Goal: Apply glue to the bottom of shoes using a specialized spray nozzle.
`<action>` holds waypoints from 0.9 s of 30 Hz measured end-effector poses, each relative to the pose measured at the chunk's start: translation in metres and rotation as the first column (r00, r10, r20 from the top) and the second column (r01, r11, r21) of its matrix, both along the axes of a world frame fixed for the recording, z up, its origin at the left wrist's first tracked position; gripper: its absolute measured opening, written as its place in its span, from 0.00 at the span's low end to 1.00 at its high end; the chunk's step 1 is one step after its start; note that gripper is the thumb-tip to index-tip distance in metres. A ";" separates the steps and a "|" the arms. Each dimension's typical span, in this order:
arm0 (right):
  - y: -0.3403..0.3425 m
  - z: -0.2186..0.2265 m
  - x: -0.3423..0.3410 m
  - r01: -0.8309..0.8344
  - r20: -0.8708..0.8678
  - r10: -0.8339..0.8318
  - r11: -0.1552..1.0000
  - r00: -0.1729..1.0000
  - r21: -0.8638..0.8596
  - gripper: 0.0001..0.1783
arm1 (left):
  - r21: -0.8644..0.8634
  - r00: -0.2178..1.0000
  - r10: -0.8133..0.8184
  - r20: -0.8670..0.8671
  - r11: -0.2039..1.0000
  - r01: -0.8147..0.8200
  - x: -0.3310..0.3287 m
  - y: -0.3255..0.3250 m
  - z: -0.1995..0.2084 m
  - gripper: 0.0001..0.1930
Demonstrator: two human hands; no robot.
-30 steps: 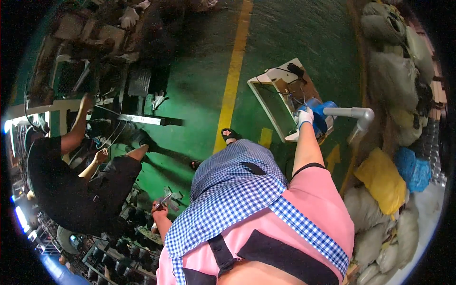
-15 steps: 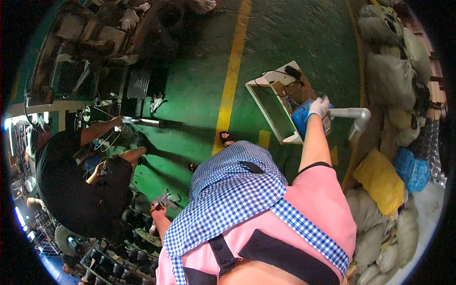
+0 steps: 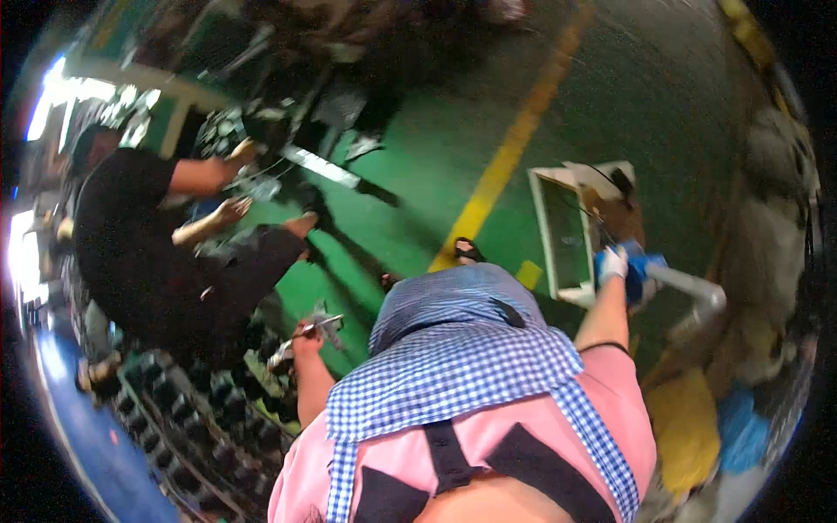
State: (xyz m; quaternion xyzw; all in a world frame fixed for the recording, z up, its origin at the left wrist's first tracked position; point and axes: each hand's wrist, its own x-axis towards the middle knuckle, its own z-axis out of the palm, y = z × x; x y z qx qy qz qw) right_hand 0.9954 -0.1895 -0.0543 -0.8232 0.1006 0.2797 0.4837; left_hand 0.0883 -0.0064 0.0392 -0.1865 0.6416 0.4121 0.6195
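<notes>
Reaching out ahead and to the right, the right arm is stretched almost straight, and its white-gloved right hand (image 3: 613,263) is laid against the left side of a blue machine (image 3: 642,273). On the opposite side, the left forearm is angled upward and the bare left hand (image 3: 307,340) is wrapped around a silvery metal tool (image 3: 328,323). From the machine, a smooth grey pipe (image 3: 689,283) with a rounded elbow is extended rightward. The machine is set by the lower right part of an open white box (image 3: 542,231), over which a dark cable is draped. The green floor (image 3: 410,231) is crossed by a yellow stripe (image 3: 523,122), and a blue-and-white checked apron (image 3: 453,383) is worn over pink cloth. In this blur, neither the closure of the gloved fingers nor any lettering can be made out.
</notes>
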 end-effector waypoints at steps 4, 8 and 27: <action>-0.022 -0.030 0.032 0.231 -0.485 -0.077 0.936 0.871 0.266 0.24 | 0.134 0.968 -0.016 0.251 0.991 -0.018 0.014 0.005 0.021 0.06; -0.018 -0.038 0.031 -0.007 -0.112 0.006 1.000 0.994 -0.007 0.23 | 0.047 0.989 0.134 0.059 0.989 -0.137 0.034 0.010 0.030 0.09; 0.091 0.115 -0.092 -0.327 0.028 0.571 0.509 0.821 -0.796 0.32 | 0.079 0.928 0.373 -0.009 0.925 -0.371 0.049 -0.039 0.022 0.12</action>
